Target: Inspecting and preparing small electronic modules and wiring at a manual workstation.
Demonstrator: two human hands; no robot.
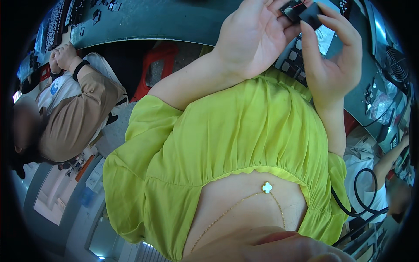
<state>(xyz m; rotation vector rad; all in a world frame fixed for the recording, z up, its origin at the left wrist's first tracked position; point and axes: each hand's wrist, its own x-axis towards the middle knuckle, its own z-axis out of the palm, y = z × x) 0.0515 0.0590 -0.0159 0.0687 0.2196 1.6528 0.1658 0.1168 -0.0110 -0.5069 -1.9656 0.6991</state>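
Note:
My left hand (255, 41) is turned palm up, fingers curled around a small open black plastic case (290, 10) with a thin red wire showing in it. Between the thumb and fingers of my right hand (334, 59) is a flat black square piece (310, 16), close beside the case. Whether the two parts touch, I cannot tell. Under my hands lies a tray (293, 62) of several dark square parts, partly covered by my right hand. A pale sheet or bag (325, 38) shows behind my right fingers.
The green work table (174, 22) curves along the top. Small black parts (97, 16) lie at its left, a clear plastic bag (382, 105) and a round-grilled fan (396, 61) at its right. A co-worker's clasped hands (63, 56) rest at the left edge. A red stool (152, 70) stands below.

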